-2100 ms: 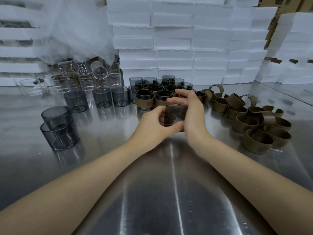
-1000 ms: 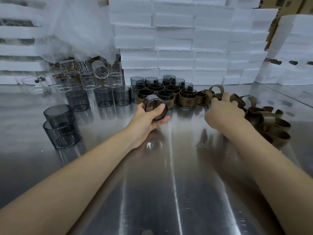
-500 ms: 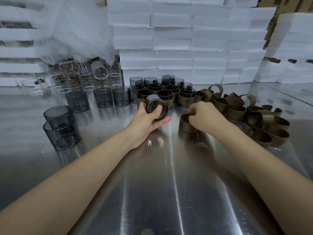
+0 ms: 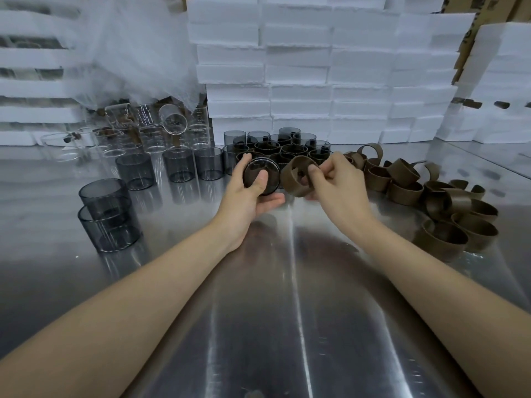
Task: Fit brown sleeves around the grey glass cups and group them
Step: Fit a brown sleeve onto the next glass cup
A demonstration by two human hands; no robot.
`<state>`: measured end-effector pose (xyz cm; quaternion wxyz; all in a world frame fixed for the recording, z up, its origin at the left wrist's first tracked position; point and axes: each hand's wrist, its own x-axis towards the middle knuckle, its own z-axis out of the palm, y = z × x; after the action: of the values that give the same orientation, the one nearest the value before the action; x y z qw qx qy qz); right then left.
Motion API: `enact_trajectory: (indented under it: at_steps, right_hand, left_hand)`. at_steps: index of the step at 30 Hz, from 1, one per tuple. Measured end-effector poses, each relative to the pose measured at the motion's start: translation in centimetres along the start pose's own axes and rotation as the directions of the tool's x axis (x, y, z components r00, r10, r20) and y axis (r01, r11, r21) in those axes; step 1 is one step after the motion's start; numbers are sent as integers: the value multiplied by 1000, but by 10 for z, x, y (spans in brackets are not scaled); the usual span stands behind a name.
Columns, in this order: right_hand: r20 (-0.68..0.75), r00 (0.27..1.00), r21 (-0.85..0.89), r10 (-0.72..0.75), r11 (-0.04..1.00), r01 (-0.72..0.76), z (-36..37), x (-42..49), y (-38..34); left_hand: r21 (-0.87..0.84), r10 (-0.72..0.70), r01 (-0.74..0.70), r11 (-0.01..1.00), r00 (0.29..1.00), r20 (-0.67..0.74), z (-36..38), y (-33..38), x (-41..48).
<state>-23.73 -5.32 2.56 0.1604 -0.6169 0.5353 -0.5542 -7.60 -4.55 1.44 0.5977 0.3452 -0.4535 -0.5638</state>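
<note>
While my left hand grips a grey cup tipped on its side, thumb across the base that faces me and fingers curled round the wall, my right hand pinches a brown sleeve by its edge just beside the cup. The hands sit close together above the table, cup and sleeve almost touching between them. I judge the glass to be rigid, smooth and slippery, and breakable if it drops on the metal, so I'd hold it firmly round the wall near the base and leave the other end free for the band. The sleeve looks light and thin, a springy strip that would flatten under a hard squeeze, so fingertips on the rim should keep it round enough to slide on. Finished cups stand grouped just beyond my hands, bare cups wait beyond my left hand and off to its left, and loose sleeves lie scattered out past my right
</note>
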Motion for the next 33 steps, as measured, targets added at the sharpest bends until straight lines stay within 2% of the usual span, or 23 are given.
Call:
enact_trajectory:
  at_steps: [7, 12, 17, 23, 27, 33]
  right_hand:
    - [-75, 974, 18, -212, 977, 214, 4, -8, -5]
    - [-89, 967, 19, -238, 970, 241, 2, -10, -7]
    - [-125, 955, -11, -270, 963, 271, 5, -11, -7]
    - [-130, 984, 76, -125, 988, 136, 5, -5, -10]
    - [13, 999, 155, -34, 987, 32, 1, -5, -12]
    - [97, 995, 228, -20, 974, -2, -1, -3, -9]
  left_hand:
    - [71, -5, 1, 997, 999, 54, 2, 1, -4]
    - [139, -30, 14, 990, 993, 115, 2, 2, -4]
    - [217, 22, -71, 974, 975, 221, 8, 6, -13]
    - [225, 109, -167, 960, 962, 249, 8, 2, -12]
    - [241, 117, -169, 956, 970, 215, 6, -2, -7]
    - [333, 79, -129, 934, 984, 160, 3, -3, -3]
